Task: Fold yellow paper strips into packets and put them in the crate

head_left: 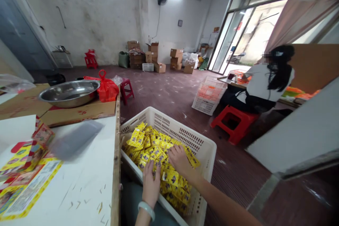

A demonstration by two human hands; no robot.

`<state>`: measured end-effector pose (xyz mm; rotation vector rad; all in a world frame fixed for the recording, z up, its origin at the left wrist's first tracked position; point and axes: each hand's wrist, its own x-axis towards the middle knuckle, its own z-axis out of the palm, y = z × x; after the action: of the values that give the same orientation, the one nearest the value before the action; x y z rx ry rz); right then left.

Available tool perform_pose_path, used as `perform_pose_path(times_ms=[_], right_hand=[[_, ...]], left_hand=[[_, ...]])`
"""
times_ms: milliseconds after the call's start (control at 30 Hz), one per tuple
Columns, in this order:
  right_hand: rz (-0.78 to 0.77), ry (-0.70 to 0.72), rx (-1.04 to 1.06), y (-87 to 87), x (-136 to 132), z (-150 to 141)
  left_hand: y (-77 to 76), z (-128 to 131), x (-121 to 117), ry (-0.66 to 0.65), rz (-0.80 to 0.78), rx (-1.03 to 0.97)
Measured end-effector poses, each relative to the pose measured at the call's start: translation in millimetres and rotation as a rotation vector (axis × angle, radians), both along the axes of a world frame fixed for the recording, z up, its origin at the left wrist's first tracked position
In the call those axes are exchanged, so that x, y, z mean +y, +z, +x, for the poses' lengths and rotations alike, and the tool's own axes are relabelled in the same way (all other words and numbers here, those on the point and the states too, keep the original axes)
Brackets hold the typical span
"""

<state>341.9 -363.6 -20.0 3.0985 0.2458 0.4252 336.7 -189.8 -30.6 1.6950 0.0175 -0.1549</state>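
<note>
A white plastic crate [209, 144] with slotted walls stands beside the table, holding a heap of small yellow packets [156, 148]. My left hand [152, 182], with a pale bangle on its wrist, lies over the heap near the crate's near-left wall, fingers stretched out and apart. Deeper in the crate, my right hand [179, 159] rests on the packets with its fingers slightly bent and spread. Neither hand visibly grips a packet, though the right fingertips are partly hidden among them.
On the white table [87, 183] lie printed cartons [23, 159], a plastic sheet [78, 139], a steel basin [70, 93] and a red bag [107, 88]. Another person [270, 74] sits on a red stool [234, 123] at right, near stacked crates [209, 95]. Cardboard boxes [176, 58] stand by the wall.
</note>
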Motion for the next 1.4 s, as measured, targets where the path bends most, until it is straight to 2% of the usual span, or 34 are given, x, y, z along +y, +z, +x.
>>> perform_pose_path(times_ms=[100, 200, 267, 367, 433, 500, 567, 600, 667, 733, 833, 900, 1000, 1067, 1133, 1200, 1267, 1333, 1400], right_hand=[[0.016, 0.196, -0.103, 10.3, 4.9, -31.0], [0.075, 0.338, -0.128, 15.0, 7.6, -51.7], [0.158, 0.351, -0.139, 16.3, 8.2, -58.6], [0.431, 0.219, -0.238, 16.3, 11.9, -62.6], [0.759, 0.083, -0.289, 16.1, 17.7, -61.7], [1.162, -0.046, -0.199, 17.3, 24.0, -57.5], [1.504, -0.129, -0.013, 21.2, 28.1, -50.9], [1.617, -0.144, 0.077, 24.3, 28.8, -47.3], [1.727, -0.135, 0.161, 32.4, 27.2, -40.7], [1.723, -0.111, 0.148, 41.5, 22.6, -35.7], [1.594, -0.093, 0.089, 52.4, 14.7, -32.1], [1.49, -0.065, 0.071, 56.8, 11.6, -32.6], [1.378, -0.02, 0.079, 61.9, 11.4, -37.4], [1.365, -0.011, 0.1, 65.7, 13.7, -42.3], [1.434, -0.024, 0.062, 69.1, 17.5, -47.2], [1.524, -0.03, -0.034, 70.4, 22.4, -51.2], [1.533, -0.006, -0.109, 68.2, 27.3, -53.7], [1.446, 0.0, -0.136, 63.4, 30.9, -54.5], [1.339, -0.051, -0.159, 57.7, 31.7, -53.3]], left_hand=[[14.8, 0.7, -1.1, 0.009, -0.542, 0.418], [23.2, -2.4, 2.1, -0.023, -0.898, 0.514], [25.3, -4.5, 4.6, -0.009, -1.066, 0.54], [27.2, -6.2, 6.6, -0.001, -1.126, 0.533], [30.5, -6.7, 7.3, -0.043, -1.146, 0.495], [35.8, -7.4, 8.5, -0.114, -1.139, 0.456], [41.5, -8.1, 10.7, -0.186, -1.1, 0.426], [43.9, -8.4, 12.2, -0.212, -1.079, 0.417], [46.7, -8.8, 15.3, -0.248, -1.046, 0.418], [46.6, -9.1, 17.6, -0.265, -1.031, 0.425], [43.5, -9.7, 17.9, -0.268, -1.059, 0.408], [41.5, -10.7, 16.2, -0.236, -1.065, 0.428], [40.7, -13.0, 12.7, -0.17, -0.994, 0.507], [41.7, -14.4, 10.7, -0.142, -0.956, 0.519], [43.3, -14.9, 9.1, -0.118, -0.952, 0.494], [45.0, -14.8, 7.4, -0.072, -0.958, 0.468], [45.9, -14.9, 5.3, -0.023, -0.953, 0.458], [45.8, -16.5, 2.6, -0.001, -0.943, 0.465], [44.5, -19.8, -0.4, -0.015, -0.959, 0.481]])
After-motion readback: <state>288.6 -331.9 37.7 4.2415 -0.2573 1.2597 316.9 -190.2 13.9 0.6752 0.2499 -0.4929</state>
